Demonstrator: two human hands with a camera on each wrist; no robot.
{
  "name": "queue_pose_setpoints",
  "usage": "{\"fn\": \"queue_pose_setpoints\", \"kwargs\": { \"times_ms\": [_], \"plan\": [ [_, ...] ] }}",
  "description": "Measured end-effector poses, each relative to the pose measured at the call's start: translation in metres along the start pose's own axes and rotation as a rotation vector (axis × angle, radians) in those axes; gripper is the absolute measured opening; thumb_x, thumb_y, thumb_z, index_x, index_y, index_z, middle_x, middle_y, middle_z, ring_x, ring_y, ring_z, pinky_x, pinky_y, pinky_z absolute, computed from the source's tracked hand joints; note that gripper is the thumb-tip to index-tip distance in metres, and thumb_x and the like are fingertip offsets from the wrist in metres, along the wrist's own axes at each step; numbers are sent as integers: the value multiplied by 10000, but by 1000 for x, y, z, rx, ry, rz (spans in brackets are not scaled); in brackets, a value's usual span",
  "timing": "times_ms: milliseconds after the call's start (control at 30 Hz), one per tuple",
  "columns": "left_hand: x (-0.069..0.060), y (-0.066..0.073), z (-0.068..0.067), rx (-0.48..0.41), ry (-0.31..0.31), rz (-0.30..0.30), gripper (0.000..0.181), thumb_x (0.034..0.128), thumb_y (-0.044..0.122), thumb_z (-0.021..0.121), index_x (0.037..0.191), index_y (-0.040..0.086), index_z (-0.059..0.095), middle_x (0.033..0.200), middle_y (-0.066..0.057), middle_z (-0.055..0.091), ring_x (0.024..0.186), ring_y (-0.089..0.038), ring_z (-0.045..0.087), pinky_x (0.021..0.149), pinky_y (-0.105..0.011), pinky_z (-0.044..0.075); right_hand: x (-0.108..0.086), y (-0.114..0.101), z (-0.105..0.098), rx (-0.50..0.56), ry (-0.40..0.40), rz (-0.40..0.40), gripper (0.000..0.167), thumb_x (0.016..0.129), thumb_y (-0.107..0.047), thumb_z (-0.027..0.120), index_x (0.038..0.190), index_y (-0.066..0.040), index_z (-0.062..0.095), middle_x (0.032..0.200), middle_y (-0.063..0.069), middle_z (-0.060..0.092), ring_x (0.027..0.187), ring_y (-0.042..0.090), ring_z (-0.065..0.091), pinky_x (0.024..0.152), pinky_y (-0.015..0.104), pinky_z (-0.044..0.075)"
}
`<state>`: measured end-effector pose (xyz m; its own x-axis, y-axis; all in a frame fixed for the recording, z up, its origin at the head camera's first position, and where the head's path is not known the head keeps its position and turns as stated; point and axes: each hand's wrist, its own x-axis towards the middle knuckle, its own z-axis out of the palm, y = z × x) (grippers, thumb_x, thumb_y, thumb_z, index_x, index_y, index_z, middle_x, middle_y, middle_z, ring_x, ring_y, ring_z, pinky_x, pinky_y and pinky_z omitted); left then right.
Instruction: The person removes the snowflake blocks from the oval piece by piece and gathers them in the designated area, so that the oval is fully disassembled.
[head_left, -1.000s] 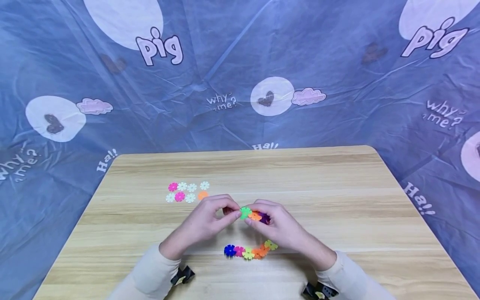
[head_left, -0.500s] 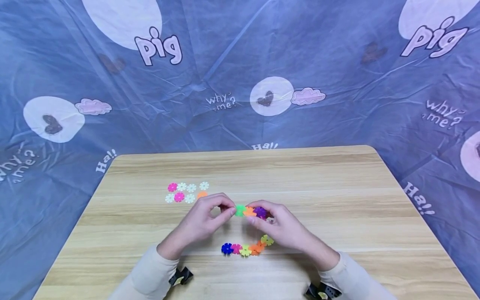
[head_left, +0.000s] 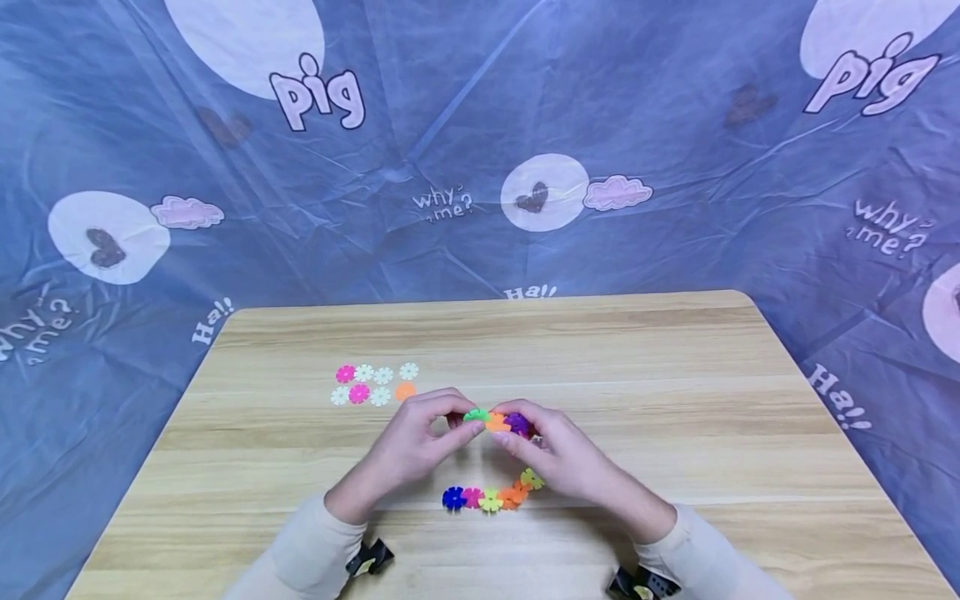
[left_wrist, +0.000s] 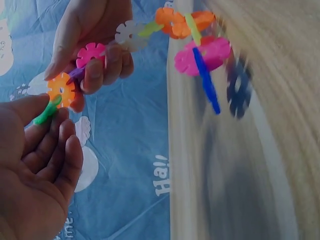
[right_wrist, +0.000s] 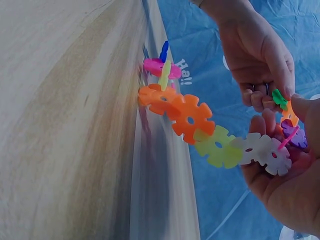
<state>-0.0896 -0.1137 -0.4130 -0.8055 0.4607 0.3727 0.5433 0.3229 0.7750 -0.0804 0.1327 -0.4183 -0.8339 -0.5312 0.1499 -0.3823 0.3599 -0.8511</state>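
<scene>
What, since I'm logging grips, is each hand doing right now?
Left hand: closed, pinching the green piece.
Right hand: closed, holding the linked chain near its purple piece.

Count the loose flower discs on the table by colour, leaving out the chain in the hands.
White discs: 5
Pink discs: 2
Orange disc: 1
Total in view: 8
</scene>
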Motion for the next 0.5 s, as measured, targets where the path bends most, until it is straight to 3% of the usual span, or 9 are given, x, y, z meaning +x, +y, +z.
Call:
{"fn": "queue_pose_setpoints", "kwargs": {
  "times_ms": [300, 500],
  "plan": [
    [-2, 1, 2, -14, 22, -15, 41, 980, 85, 788, 995, 101, 823, 925, 8, 779, 819, -41, 635, 750, -230, 592, 0, 0, 1, -3, 6, 0, 307, 1094, -244, 648, 1355, -84, 676, 1118, 52, 764, 910, 59, 650, 822, 273, 600],
    [0, -3, 3, -34, 23, 36, 68, 968, 29, 778, 979, 90, 806, 904, -4, 761, 816, -46, 623, 749, -252, 596, 0, 1, 2, -2, 15, 9, 313, 1095, -258, 651, 1349, -78, 677, 1114, 22, 748, 913, 68, 638, 816, 262, 596]
  ]
}}
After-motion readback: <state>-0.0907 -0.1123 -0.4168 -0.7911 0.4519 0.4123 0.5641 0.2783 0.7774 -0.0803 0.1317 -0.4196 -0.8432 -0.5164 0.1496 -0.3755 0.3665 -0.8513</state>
